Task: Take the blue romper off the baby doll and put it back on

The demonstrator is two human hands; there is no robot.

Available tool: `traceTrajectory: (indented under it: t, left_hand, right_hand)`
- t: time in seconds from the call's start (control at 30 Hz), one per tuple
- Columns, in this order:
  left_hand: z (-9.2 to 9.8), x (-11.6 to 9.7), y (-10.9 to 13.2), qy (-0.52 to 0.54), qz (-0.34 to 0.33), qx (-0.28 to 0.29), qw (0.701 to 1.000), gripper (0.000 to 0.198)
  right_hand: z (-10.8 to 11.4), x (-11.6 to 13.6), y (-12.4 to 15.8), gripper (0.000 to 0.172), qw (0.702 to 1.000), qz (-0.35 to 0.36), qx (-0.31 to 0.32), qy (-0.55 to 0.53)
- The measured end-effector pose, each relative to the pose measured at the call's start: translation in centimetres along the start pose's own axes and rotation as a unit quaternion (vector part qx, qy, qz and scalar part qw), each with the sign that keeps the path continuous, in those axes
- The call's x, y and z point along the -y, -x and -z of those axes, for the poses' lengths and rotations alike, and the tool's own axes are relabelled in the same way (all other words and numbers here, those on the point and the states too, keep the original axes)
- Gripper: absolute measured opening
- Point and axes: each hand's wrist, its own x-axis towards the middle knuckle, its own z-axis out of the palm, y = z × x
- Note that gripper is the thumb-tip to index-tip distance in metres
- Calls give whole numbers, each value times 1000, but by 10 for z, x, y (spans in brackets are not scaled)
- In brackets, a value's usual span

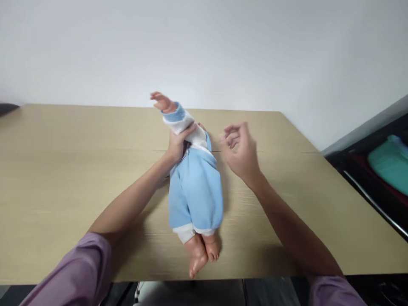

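A baby doll (196,187) lies on the wooden table, its bare feet pointing toward me. It wears light blue trousers and a white top with a blue cuff. My left hand (178,142) is wrapped round the doll's upper body at the sleeve, thumb across the white cloth. One doll arm (164,104) sticks up to the left; the doll's head is hidden behind the sleeve and body. To the right of the doll, my right hand (240,148) is raised above the table, fingers loosely curled and apart, slightly blurred, with nothing seen in it.
The light wooden table (79,178) reaches back to a white wall (204,51). Beyond its right edge is a dark area with a teal cloth-like item (389,163). A pale seat-like surface (188,293) shows below the front edge.
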Motion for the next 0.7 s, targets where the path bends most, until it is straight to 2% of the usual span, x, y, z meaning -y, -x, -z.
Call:
traceTrajectory:
  t: [0.03,0.1,0.17,0.23,0.33,0.43,0.5,0.7]
  left_hand:
    - [5,-5,1,42,-5,-2,999,32]
    - [13,-14,3,101,-23,-4,995,29]
    - [21,-21,2,141,-27,-9,990,28]
    - [26,-24,0,175,-22,-9,984,28]
    - [33,-27,-5,220,-18,-14,975,28]
    - [39,-27,-10,237,-13,-34,971,30]
    - [42,-26,-13,235,-7,-50,971,32]
    - [43,-25,-15,239,7,-69,969,27]
  right_hand:
    - [-12,-5,4,30,996,-54,60,-46]
    - [-33,-10,14,38,962,-148,177,-149]
    - [-49,-10,23,46,926,-195,229,-231]
    - [-57,-5,30,46,916,-202,206,-277]
    - [-56,6,38,39,922,-173,171,-299]
    - [-53,17,44,27,935,-82,218,-268]
    - [-53,21,48,24,940,-44,227,-253]
    - [-62,16,49,33,910,-136,232,-316]
